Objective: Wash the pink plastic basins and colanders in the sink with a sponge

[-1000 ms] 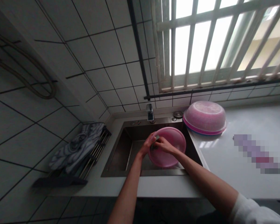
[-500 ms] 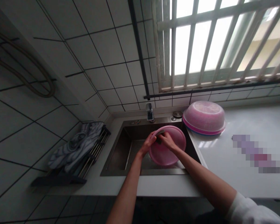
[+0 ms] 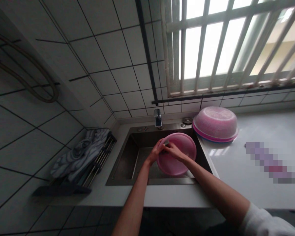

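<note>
Head view: in the sink, the left hand grips the pink basin by its rim, fingers curled; the right hand pinches a grey-green pad there. Rim-scrubbing appears in hand, the next stroke calling for steady support.

Sink free at left, basin right, faucet behind

White right sleeve, bare left forearm
</note>
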Motion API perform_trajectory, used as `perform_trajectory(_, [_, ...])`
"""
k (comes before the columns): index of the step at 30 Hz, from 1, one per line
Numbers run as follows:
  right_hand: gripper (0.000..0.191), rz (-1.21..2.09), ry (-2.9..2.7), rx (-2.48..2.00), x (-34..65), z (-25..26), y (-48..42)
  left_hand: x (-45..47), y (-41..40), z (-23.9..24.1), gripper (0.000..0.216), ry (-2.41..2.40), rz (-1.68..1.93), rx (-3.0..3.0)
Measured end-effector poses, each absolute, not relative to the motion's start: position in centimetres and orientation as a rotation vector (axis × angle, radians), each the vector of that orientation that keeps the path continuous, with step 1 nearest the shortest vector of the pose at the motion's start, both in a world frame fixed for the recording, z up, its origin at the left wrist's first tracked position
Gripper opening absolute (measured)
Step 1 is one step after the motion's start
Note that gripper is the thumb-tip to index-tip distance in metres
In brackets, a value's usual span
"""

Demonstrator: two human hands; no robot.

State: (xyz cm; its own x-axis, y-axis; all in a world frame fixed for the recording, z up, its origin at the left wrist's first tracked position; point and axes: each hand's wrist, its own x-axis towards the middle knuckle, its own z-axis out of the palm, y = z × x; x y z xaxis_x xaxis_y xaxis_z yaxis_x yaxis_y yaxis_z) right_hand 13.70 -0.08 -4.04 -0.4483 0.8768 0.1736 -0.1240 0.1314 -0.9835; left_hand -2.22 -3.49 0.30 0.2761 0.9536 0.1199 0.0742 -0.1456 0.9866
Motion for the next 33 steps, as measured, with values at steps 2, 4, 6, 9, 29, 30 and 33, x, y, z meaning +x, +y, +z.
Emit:
perform_trajectory(2, [0.028, 1.530, -1.635, -0.687, 13.51, -4.21, -0.23, -2.32, -3.47, 0.26, 0.059, 1.004, 1.047, 1.499])
perform_trajectory(4, [0.027, 1.487, -1.578, -0.722, 13.58, -4.19, -0.19, -2.33, -3.42, 0.22, 0.058, 0.985, 1.050, 1.520])
perform_trajectory(6, [0.025, 1.405, -1.459, -0.801, 13.79, -4.02, -0.04, -2.28, -3.39, 0.20, 0.058, 0.961, 1.054, 1.536])
perform_trajectory(9, [0.023, 1.425, -1.480, -0.775, 13.82, -3.82, -0.09, -2.27, -3.43, 0.25, 0.059, 0.972, 1.061, 1.520])
perform_trajectory(29, [0.026, 1.298, -1.374, -0.894, 14.07, -3.79, 0.29, -2.21, -3.51, 0.28, 0.060, 0.977, 1.069, 1.512])
perform_trajectory(30, [0.027, 1.339, -1.416, -0.853, 13.97, -3.84, 0.25, -2.21, -3.53, 0.28, 0.061, 0.983, 1.065, 1.503])
perform_trajectory(33, [0.029, 1.464, -1.583, -0.713, 13.55, -3.88, -0.14, -2.29, -3.52, 0.29, 0.064, 0.988, 1.054, 1.480])
